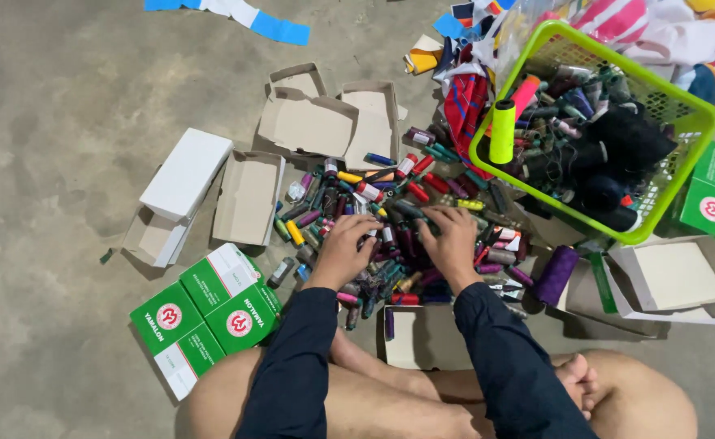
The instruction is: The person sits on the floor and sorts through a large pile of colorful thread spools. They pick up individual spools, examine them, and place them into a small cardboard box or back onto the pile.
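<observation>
**Clerk:** Thread spools, mixed colours, lay heaped on the concrete floor just ahead of the seated person's crossed legs. Where were the hands?

**Checker:** Both palm-down on the heap. Left hand lay at the pile's 8 o'clock, fingers spread among the spools. Right hand rested beside it toward 5 o'clock, fingers bent into the pile; whether they pinched a spool could not be told.

**Clerk:** Around the heap?

**Checker:** Open cardboard box at 6 o'clock, between the forearms. Purple spool, larger, at 4 o'clock. Green basket at 2 o'clock, tilted, packed with dark cones and one yellow-green cone. Flattened brown boxes at 11 o'clock. White box at 9 o'clock. Green-and-white boxes at 8 o'clock.

**Clerk:** Farther out?

**Checker:** Cloth scraps beside the basket; blue strip at 11 o'clock, well apart.
</observation>
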